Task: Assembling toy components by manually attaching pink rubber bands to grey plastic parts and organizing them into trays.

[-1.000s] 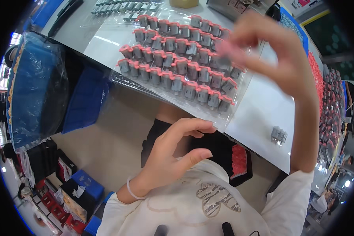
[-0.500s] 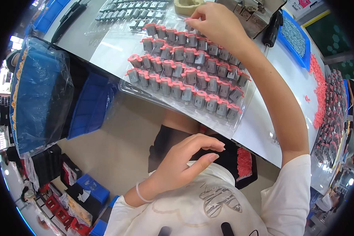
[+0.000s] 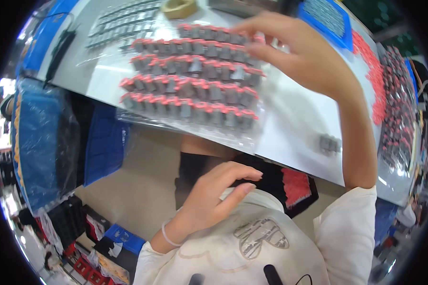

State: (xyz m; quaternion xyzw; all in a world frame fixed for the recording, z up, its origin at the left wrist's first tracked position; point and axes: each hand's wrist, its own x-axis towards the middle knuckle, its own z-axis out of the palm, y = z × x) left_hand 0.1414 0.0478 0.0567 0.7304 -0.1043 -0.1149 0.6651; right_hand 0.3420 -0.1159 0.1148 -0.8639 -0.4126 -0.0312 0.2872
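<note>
Row handling looks under way: we see the right hand point(image 3: 302, 58) beside pink-capped grey motors point(image 3: 185, 110) on a clear tray point(image 3: 226, 135) — grip too blurred to tell — the left hand point(image 3: 213, 191) parted, empty. The next move wants delicacy, we judge.

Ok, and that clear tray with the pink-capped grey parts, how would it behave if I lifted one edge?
The clear tray looks like thin see-through plastic, so it may flex. It's probably heavy for its size, since rows of metallic-looking grey parts load it. They seem to stand up from it, so a steep tilt might tip some.
</note>
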